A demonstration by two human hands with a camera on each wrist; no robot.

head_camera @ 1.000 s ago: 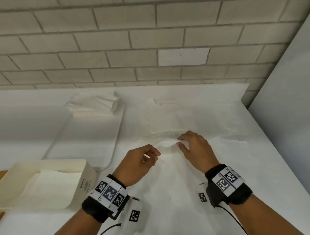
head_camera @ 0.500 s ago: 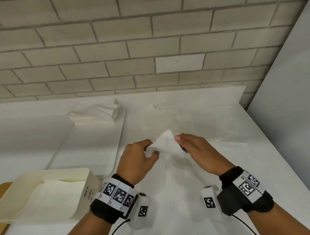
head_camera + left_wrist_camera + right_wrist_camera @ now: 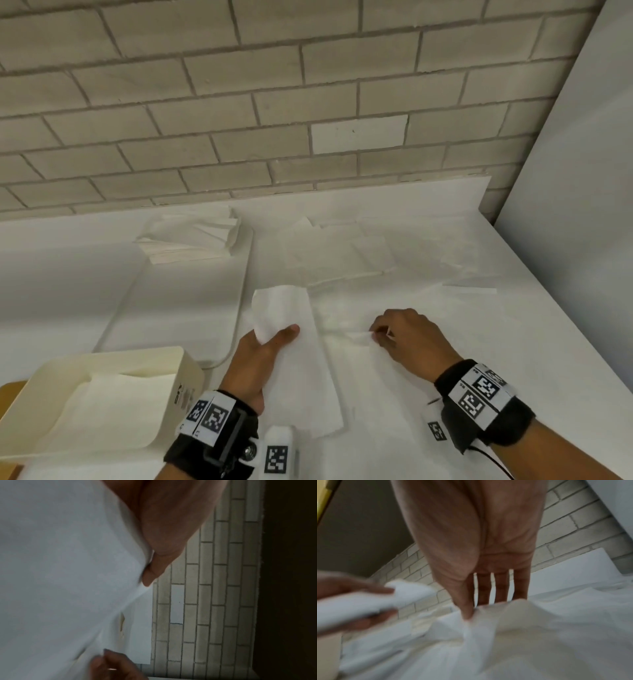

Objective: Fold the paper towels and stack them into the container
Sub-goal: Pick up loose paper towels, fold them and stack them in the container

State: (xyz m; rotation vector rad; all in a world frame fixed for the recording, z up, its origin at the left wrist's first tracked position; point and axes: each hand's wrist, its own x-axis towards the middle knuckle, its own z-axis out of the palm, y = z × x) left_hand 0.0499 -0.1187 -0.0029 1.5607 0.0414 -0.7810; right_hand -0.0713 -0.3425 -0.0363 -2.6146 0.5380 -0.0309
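Two hands work over a white-covered table (image 3: 513, 342) in the head view, and the cream container (image 3: 185, 368) makes the handiest landmark, sitting at the table's near left corner with its lower edge cut off by the frame. Flat towels (image 3: 113, 411) already lie inside it. Just right of the container, the left hand (image 3: 257, 363) holds a folded paper towel (image 3: 301, 363), thumb on top and fingers hidden underneath. Further right of the container, the right hand (image 3: 407, 339) pinches the edge of a loose sheet (image 3: 356, 334); white on white makes its outline hard to trace. Beyond the container lies a white tray (image 3: 178, 308) with a stack of towels (image 3: 195, 240) at its far end, a brick wall (image 3: 274, 102) behind and a grey panel (image 3: 582, 205) at the right. The left wrist view is blurred: the folded paper towel (image 3: 68, 568) fills most of it, the left hand (image 3: 164, 527) has its thumb pressed on the sheet, and the right hand (image 3: 113, 669) is cut off at the bottom edge. In the right wrist view the right hand (image 3: 479, 547) reaches down with fingers nearly straight and close together, the thumb (image 3: 465, 607) seemingly nipping rumpled paper (image 3: 505, 635) against them, though motion blur smears the contact; the left hand (image 3: 351, 601) and its folded paper towel (image 3: 373, 601) sit blurred at the left edge.
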